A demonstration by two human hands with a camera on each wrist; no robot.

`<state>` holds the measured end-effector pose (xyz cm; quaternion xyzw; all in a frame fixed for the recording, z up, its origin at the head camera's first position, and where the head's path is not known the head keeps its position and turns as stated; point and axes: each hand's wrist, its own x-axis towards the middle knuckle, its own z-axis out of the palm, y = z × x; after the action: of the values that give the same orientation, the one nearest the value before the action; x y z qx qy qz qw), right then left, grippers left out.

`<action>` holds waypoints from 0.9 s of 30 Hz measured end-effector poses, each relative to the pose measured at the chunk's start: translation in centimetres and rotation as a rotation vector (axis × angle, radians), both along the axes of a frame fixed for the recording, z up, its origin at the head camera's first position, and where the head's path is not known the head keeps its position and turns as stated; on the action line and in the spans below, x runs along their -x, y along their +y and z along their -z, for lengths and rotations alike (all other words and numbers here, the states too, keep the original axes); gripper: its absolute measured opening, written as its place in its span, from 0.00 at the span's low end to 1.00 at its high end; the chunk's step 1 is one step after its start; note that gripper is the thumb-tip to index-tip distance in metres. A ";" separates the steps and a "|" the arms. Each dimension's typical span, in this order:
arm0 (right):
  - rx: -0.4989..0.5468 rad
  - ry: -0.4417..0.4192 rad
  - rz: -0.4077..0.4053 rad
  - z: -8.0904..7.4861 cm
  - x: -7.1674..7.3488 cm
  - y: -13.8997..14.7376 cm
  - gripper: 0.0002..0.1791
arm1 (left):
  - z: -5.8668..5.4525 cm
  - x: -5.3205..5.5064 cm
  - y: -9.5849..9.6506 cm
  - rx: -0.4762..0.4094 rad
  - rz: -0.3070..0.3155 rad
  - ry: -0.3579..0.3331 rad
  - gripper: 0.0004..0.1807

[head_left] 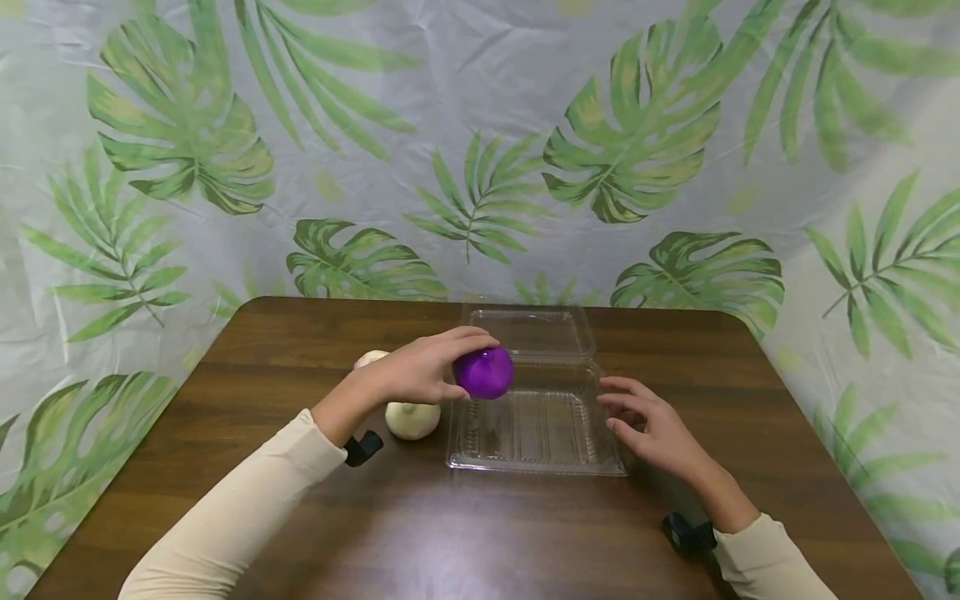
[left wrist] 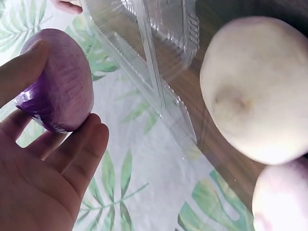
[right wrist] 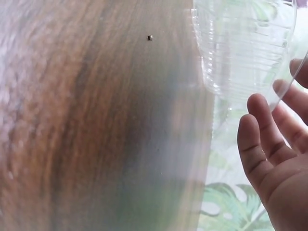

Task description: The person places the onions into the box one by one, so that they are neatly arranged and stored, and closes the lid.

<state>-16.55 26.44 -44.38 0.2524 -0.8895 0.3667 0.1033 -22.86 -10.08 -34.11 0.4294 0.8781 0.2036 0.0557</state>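
My left hand (head_left: 423, 367) grips a round, glossy purple turnip (head_left: 485, 372) over the left part of a clear plastic clamshell container (head_left: 536, 467). In the left wrist view the thumb lies on one side of the turnip (left wrist: 67, 82) and the fingers on the other; its skin there is streaked pinkish purple. Beside the container's right edge is my right hand (head_left: 656, 429), fingers loosely bent, fingertips right at the rim. Two pale turnips, a nearer one (head_left: 412, 421) and a farther one (head_left: 371, 358) partly hidden by the left hand, sit left of the container.
The container's lid (head_left: 532, 332) lies folded back toward the table's far edge. Brown wood-grain table (head_left: 480, 533) spreads under everything. Behind it hangs a pale leaf-print cloth (head_left: 480, 100). Dark wrist cameras sit on the left wrist (head_left: 363, 448) and right wrist (head_left: 686, 533).
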 end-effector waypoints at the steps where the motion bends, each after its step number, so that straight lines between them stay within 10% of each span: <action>1: -0.003 0.005 0.000 0.0 0.0 0.0 0.16 | 0.1 0.0 0.2 0.001 0.000 -0.006 0.41; 27: -0.035 0.010 0.004 -0.2 0.3 0.2 0.16 | 2.6 -0.6 6.6 0.112 0.133 -0.043 0.44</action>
<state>-16.81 26.67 -44.22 0.2541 -0.8958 0.3495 0.1040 -22.24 -3.46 -36.68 0.4787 0.8562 0.1592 0.1119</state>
